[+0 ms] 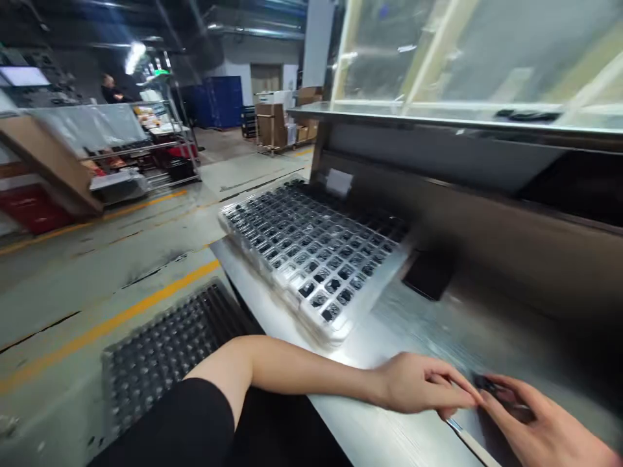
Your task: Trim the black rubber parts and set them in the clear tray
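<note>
My left hand [421,384] reaches in low over the metal bench [384,425], fingers curled and their tips meeting the right hand's. What those fingers hold, if anything, is hidden. My right hand [545,415], at the lower right corner, is closed around a small black part [483,383], blurred and half covered. Just below the fingers lies a thin, pale, stick-like thing [470,441] with a metallic end; whether a hand grips it I cannot tell. Left of the hands, a clear plastic tray [296,295] has many pockets with small black parts in them.
A flat black object [431,274] lies on the bench near its back panel. Down at the left, a dark pocketed tray [160,350] sits below bench height. A shelf edge [438,123] runs above the bench. Further off are a wire rack [170,130] and a person [111,91].
</note>
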The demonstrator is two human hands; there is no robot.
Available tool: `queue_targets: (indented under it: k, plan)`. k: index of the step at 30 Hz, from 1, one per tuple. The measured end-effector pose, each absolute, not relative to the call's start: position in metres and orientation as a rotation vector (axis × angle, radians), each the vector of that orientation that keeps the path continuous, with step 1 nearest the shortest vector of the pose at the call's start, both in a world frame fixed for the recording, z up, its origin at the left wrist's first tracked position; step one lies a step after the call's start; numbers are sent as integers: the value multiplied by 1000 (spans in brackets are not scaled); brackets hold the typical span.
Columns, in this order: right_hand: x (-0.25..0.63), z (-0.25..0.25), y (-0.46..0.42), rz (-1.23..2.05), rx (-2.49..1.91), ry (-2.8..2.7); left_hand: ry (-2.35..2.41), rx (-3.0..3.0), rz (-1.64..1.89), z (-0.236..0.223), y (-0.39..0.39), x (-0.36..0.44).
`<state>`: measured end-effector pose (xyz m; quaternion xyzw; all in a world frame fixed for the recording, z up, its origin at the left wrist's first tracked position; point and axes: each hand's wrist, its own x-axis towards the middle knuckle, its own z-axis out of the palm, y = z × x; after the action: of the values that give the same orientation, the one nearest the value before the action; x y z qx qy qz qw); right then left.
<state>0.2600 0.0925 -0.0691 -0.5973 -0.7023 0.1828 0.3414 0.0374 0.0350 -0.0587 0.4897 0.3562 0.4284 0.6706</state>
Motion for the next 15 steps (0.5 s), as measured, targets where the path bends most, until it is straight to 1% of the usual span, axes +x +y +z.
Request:
queue_targets:
  k: [2,3,5,6,7,8,10,12,15]
  plan:
    - [223,-24,60,532,-1367,-1790,930,1052,1014,-38,18,32]
    - [201,-1,43,623,-1238,-1810,1061,974,1094,-26,6,27]
    - [164,32,24,579,-1250,-1808,1027,966,1095,-9,-6,15]
    - [154,37,26,534,-1297,-1792,971,976,1055,-7,-3,11]
    - [152,36,32,501,-1333,-1786,952,972,1042,-8,5,9]
    - [155,30,40,475,-1358,-1788,1027,939,1108,-13,16,10]
    - [166,9,50,463,-1327,-1828,1094,948,1139,-27,33,15]
    - [171,-12,52,512,-1059,-1948,1112,975,1126,-38,38,17]
    - [166,-33,50,500,-863,-2044,1125,949,1141,-46,31,9]
